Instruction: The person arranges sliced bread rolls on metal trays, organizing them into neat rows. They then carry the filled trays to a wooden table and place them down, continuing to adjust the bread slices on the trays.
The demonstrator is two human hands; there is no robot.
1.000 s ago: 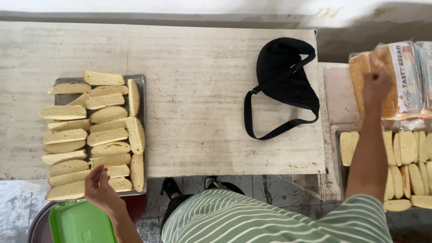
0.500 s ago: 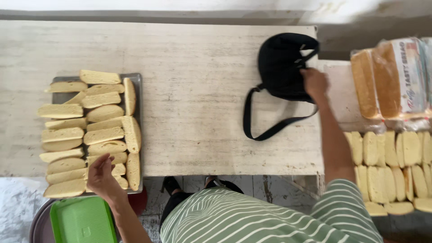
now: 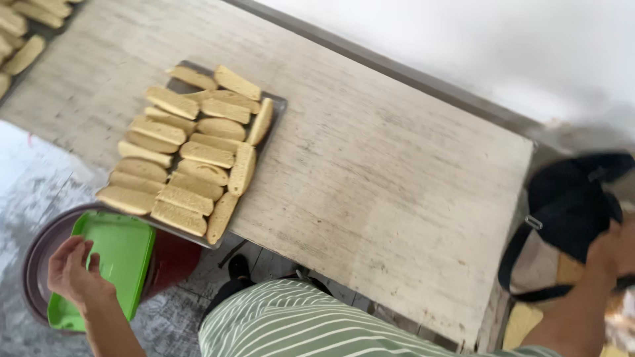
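Below the desk edge, your left hand, grip loosely open, hovers over the green plastic tray; your right hand grips the black fabric bag; the metal tray holds bread slices.

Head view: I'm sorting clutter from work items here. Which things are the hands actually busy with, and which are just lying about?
In hand:
- black bag, under the right hand at the table's end
- green tray, beside the left hand, over a dark round basin

Lying about:
- metal tray of bread slices, untouched on the table
- more slices at top left
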